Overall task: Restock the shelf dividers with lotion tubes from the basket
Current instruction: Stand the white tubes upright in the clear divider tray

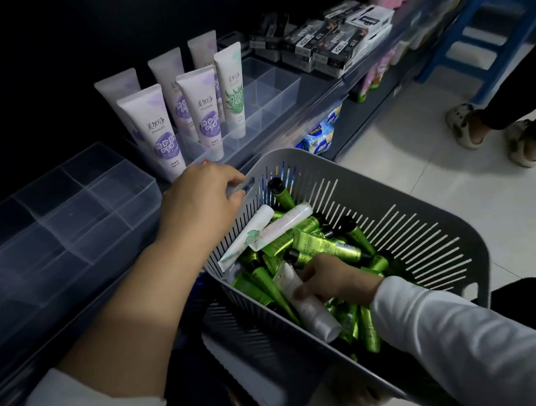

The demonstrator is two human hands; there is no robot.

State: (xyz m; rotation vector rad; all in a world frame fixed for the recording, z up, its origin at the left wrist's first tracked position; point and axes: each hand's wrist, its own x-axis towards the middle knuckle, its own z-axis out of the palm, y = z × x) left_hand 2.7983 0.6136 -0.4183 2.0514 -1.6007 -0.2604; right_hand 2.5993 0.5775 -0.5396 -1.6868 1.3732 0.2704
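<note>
Lotion tubes [328,246] are heaped in a grey basket [427,243], lower centre of the frame.
A white tube [309,307] is grasped by the curled fingers of the right hand [336,278] inside the basket; the basket's rim is gripped by the left hand [201,202]. Clear dividers [272,88] are seen upper centre.

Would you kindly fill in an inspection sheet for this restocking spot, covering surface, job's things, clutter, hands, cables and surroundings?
Surface: shelf carrying two clear divider trays.
Job's things: far divider tray has upright tubes in some compartments; near divider tray sits beside it; grey basket holds a heap of green tubes and a few white ones.
Clutter: boxed goods stacked further along the shelf.
Hands: left hand grips the basket's rim handle; right hand grips a white tube inside the basket.
Cables: nothing seen.
Surroundings: pale tiled floor, blue steps, another person's feet nearby.
</note>
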